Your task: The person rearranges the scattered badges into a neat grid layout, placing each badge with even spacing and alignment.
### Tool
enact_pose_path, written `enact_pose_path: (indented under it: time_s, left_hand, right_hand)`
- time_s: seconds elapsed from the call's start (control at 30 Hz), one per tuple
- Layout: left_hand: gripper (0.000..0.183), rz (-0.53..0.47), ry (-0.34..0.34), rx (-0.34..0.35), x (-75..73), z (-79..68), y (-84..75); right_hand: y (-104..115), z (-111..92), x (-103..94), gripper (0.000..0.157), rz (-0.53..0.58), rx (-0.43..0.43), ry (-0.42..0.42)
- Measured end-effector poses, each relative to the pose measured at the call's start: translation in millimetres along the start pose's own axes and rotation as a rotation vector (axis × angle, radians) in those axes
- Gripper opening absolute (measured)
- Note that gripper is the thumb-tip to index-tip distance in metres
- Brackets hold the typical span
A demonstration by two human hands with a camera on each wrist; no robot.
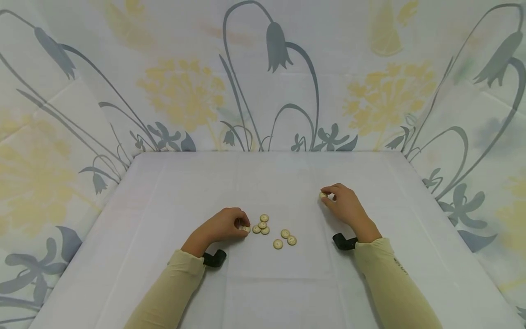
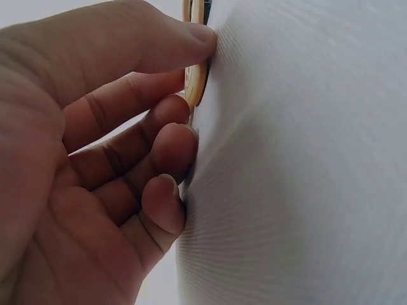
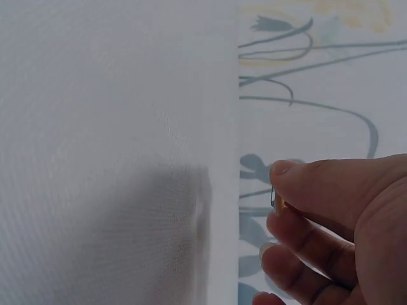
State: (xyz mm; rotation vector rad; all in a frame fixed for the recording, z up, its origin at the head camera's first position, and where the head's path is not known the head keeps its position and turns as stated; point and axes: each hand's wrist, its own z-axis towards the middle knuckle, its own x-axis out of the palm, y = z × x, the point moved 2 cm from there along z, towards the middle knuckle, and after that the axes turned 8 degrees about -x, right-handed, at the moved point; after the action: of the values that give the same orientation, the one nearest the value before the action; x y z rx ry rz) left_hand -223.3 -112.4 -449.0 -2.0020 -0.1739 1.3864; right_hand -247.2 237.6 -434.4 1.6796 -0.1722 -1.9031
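My left hand (image 1: 223,224) is low on the white table, thumb and fingers around a small round pale badge (image 1: 246,229). In the left wrist view the badge (image 2: 194,82) stands edge-on between thumb and index finger, close to the cloth; part of another shows above. Farther right and back, my right hand (image 1: 344,204) pinches another badge (image 1: 323,195). A thin wire shows on this badge (image 3: 278,202) in the right wrist view. Beside my left fingertips is a cluster of several badges (image 1: 262,225), some overlapping. Three more badges (image 1: 285,234) lie to its right.
A white cloth with fold lines covers the table (image 1: 283,301). Flower-printed curtains (image 1: 255,105) stand behind it and at both sides. Black wrist mounts (image 1: 215,259) stick out under both wrists, beside the pale sleeves (image 1: 390,278).
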Motion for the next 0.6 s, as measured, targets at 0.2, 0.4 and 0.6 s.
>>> enact_pose_path:
  time_s: [0.2, 0.4, 0.6]
  left_hand:
    - [0.014, -0.013, 0.009, -0.007, 1.2, 0.1, 2.2]
    - [0.014, -0.026, 0.01, -0.007, 1.6, -0.4, 3.0]
    - [0.014, -0.019, 0.006, -0.003, 1.1, -0.7, 2.7]
  right_hand:
    - [-8.5, -2.3, -3.9, 0.031, -0.002, 0.024, -0.014]
    - [-13.9, -4.7, -10.1, 0.032, -0.009, 0.031, -0.025]
    - [-21.1, -6.1, -15.5, 0.032, -0.015, 0.054, -0.024]
